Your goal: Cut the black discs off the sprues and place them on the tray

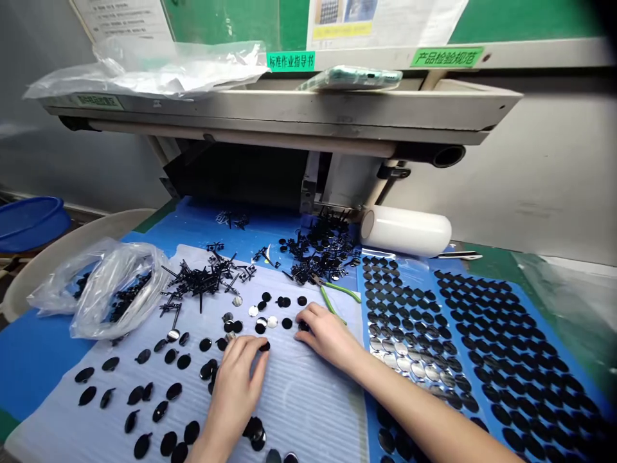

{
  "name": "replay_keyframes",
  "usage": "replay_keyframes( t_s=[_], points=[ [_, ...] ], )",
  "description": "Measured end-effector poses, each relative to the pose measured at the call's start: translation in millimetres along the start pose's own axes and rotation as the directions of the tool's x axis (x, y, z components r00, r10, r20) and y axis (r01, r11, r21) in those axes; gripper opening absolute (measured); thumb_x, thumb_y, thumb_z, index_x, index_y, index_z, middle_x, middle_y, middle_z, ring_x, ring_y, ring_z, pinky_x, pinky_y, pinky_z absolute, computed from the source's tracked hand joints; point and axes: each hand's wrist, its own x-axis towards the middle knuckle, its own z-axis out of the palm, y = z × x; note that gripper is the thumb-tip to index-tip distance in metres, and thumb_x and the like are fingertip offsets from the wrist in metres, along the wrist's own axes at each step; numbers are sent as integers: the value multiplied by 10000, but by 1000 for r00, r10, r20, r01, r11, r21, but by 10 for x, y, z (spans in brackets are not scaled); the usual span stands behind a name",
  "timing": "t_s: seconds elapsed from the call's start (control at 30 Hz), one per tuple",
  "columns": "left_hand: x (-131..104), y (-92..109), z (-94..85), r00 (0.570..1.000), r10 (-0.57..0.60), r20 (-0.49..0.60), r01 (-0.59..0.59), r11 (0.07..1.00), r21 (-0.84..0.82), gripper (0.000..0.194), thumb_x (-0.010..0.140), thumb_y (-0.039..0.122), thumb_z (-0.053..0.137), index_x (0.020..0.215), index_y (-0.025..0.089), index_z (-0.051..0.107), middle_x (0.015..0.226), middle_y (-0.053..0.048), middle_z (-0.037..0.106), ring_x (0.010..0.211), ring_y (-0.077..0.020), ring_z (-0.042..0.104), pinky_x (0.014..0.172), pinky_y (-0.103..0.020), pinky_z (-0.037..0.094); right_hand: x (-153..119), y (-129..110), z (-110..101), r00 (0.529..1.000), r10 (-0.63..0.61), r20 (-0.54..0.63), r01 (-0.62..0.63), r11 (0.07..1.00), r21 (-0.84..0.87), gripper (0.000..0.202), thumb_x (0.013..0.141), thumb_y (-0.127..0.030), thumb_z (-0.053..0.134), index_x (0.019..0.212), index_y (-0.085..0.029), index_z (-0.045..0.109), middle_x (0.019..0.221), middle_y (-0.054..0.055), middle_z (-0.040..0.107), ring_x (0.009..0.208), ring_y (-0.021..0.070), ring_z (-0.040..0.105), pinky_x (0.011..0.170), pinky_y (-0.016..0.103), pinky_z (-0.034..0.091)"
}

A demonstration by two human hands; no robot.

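Note:
My left hand (238, 373) is low over the foam sheet, with a small glossy black disc (265, 346) pinched at the tips of thumb and forefinger. To its right, my right hand (325, 331) has its thumb and fingers curled around another black disc (303, 326), partly covered by the fingertips. Similar loose discs (205, 344) with small tabs lie scattered around both hands. Just behind my right hand are green-handled nippers (332, 292). A heap of black plastic sprues (200, 278) sits at the sheet's back.
Rows of discs (506, 341) cover blue film on the right. Another pile of black parts (321, 247) lies behind, near a white roll (409, 230). Clear plastic bags (120, 289) with black pieces stand at left. A shelf (289, 112) overhangs the bench, carrying a phone (354, 78).

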Motion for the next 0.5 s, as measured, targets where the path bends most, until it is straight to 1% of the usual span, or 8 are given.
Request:
replay_keyframes(
  t_s=[0.07, 0.17, 0.23, 0.3, 0.33, 0.37, 0.4, 0.5],
  points=[
    [-3, 58, 44, 994, -106, 35, 110, 980, -163, 209, 761, 357, 485, 818, 182, 585, 806, -47, 552, 736, -190, 503, 689, -358, 408, -15, 5, -14, 1000, -5, 13, 5, 1000, 2, 235, 740, -311, 603, 929, -181, 554, 887, 62, 542, 765, 189, 554, 661, 278, 452],
    [50, 138, 131, 965, -221, 140, 259, 881, -395, 270, 803, 401, 391, 766, 177, 538, 708, -14, 517, 618, -140, 516, 511, -268, 410, -42, 5, -51, 998, -52, 38, 53, 999, -5, 253, 714, -290, 639, 931, -188, 557, 906, 60, 531, 799, 191, 538, 687, 278, 442],
    [104, 188, 192, 937, -270, 222, 348, 773, -530, 244, 790, 387, 419, 744, 176, 532, 727, -13, 514, 648, -139, 533, 481, -244, 402, -53, 13, -76, 994, -98, 55, 99, 995, -15, 198, 718, -256, 636, 892, -188, 571, 915, 60, 534, 818, 195, 528, 704, 284, 433],
    [155, 226, 250, 902, -323, 287, 431, 621, -655, 194, 746, 351, 500, 716, 166, 551, 723, -13, 522, 656, -143, 535, 464, -233, 395, -62, 31, -93, 987, -141, 71, 143, 989, -22, 123, 735, -240, 612, 836, -179, 577, 901, 62, 547, 821, 200, 524, 696, 286, 431],
    [178, 234, 277, 887, -346, 305, 456, 553, -697, 179, 725, 336, 532, 704, 161, 561, 714, -12, 529, 650, -143, 531, 461, -231, 393, -68, 41, -100, 984, -160, 75, 162, 987, -21, 96, 743, -238, 598, 812, -175, 575, 888, 62, 555, 815, 201, 525, 686, 285, 432],
    [199, 235, 302, 877, -362, 315, 470, 515, -717, 169, 708, 325, 557, 701, 157, 570, 712, -12, 537, 650, -143, 527, 468, -231, 395, -76, 49, -105, 981, -176, 76, 178, 984, -17, 83, 749, -241, 586, 796, -175, 572, 876, 59, 562, 806, 199, 528, 675, 281, 434],
    [219, 225, 326, 877, -369, 308, 470, 529, -707, 168, 696, 324, 575, 706, 157, 574, 694, -7, 543, 638, -139, 518, 478, -229, 395, -85, 55, -111, 980, -189, 70, 190, 982, -8, 79, 753, -250, 575, 785, -178, 568, 871, 54, 566, 800, 194, 530, 668, 275, 435],
    [278, 157, 397, 918, -330, 220, 397, 763, -510, 222, 659, 370, 617, 773, 185, 567, 578, 38, 525, 531, -106, 454, 492, -207, 381, -123, 77, -153, 984, -181, -2, 181, 983, 45, 73, 741, -265, 565, 765, -199, 546, 891, 24, 573, 803, 164, 536, 683, 244, 435]
  ],
)
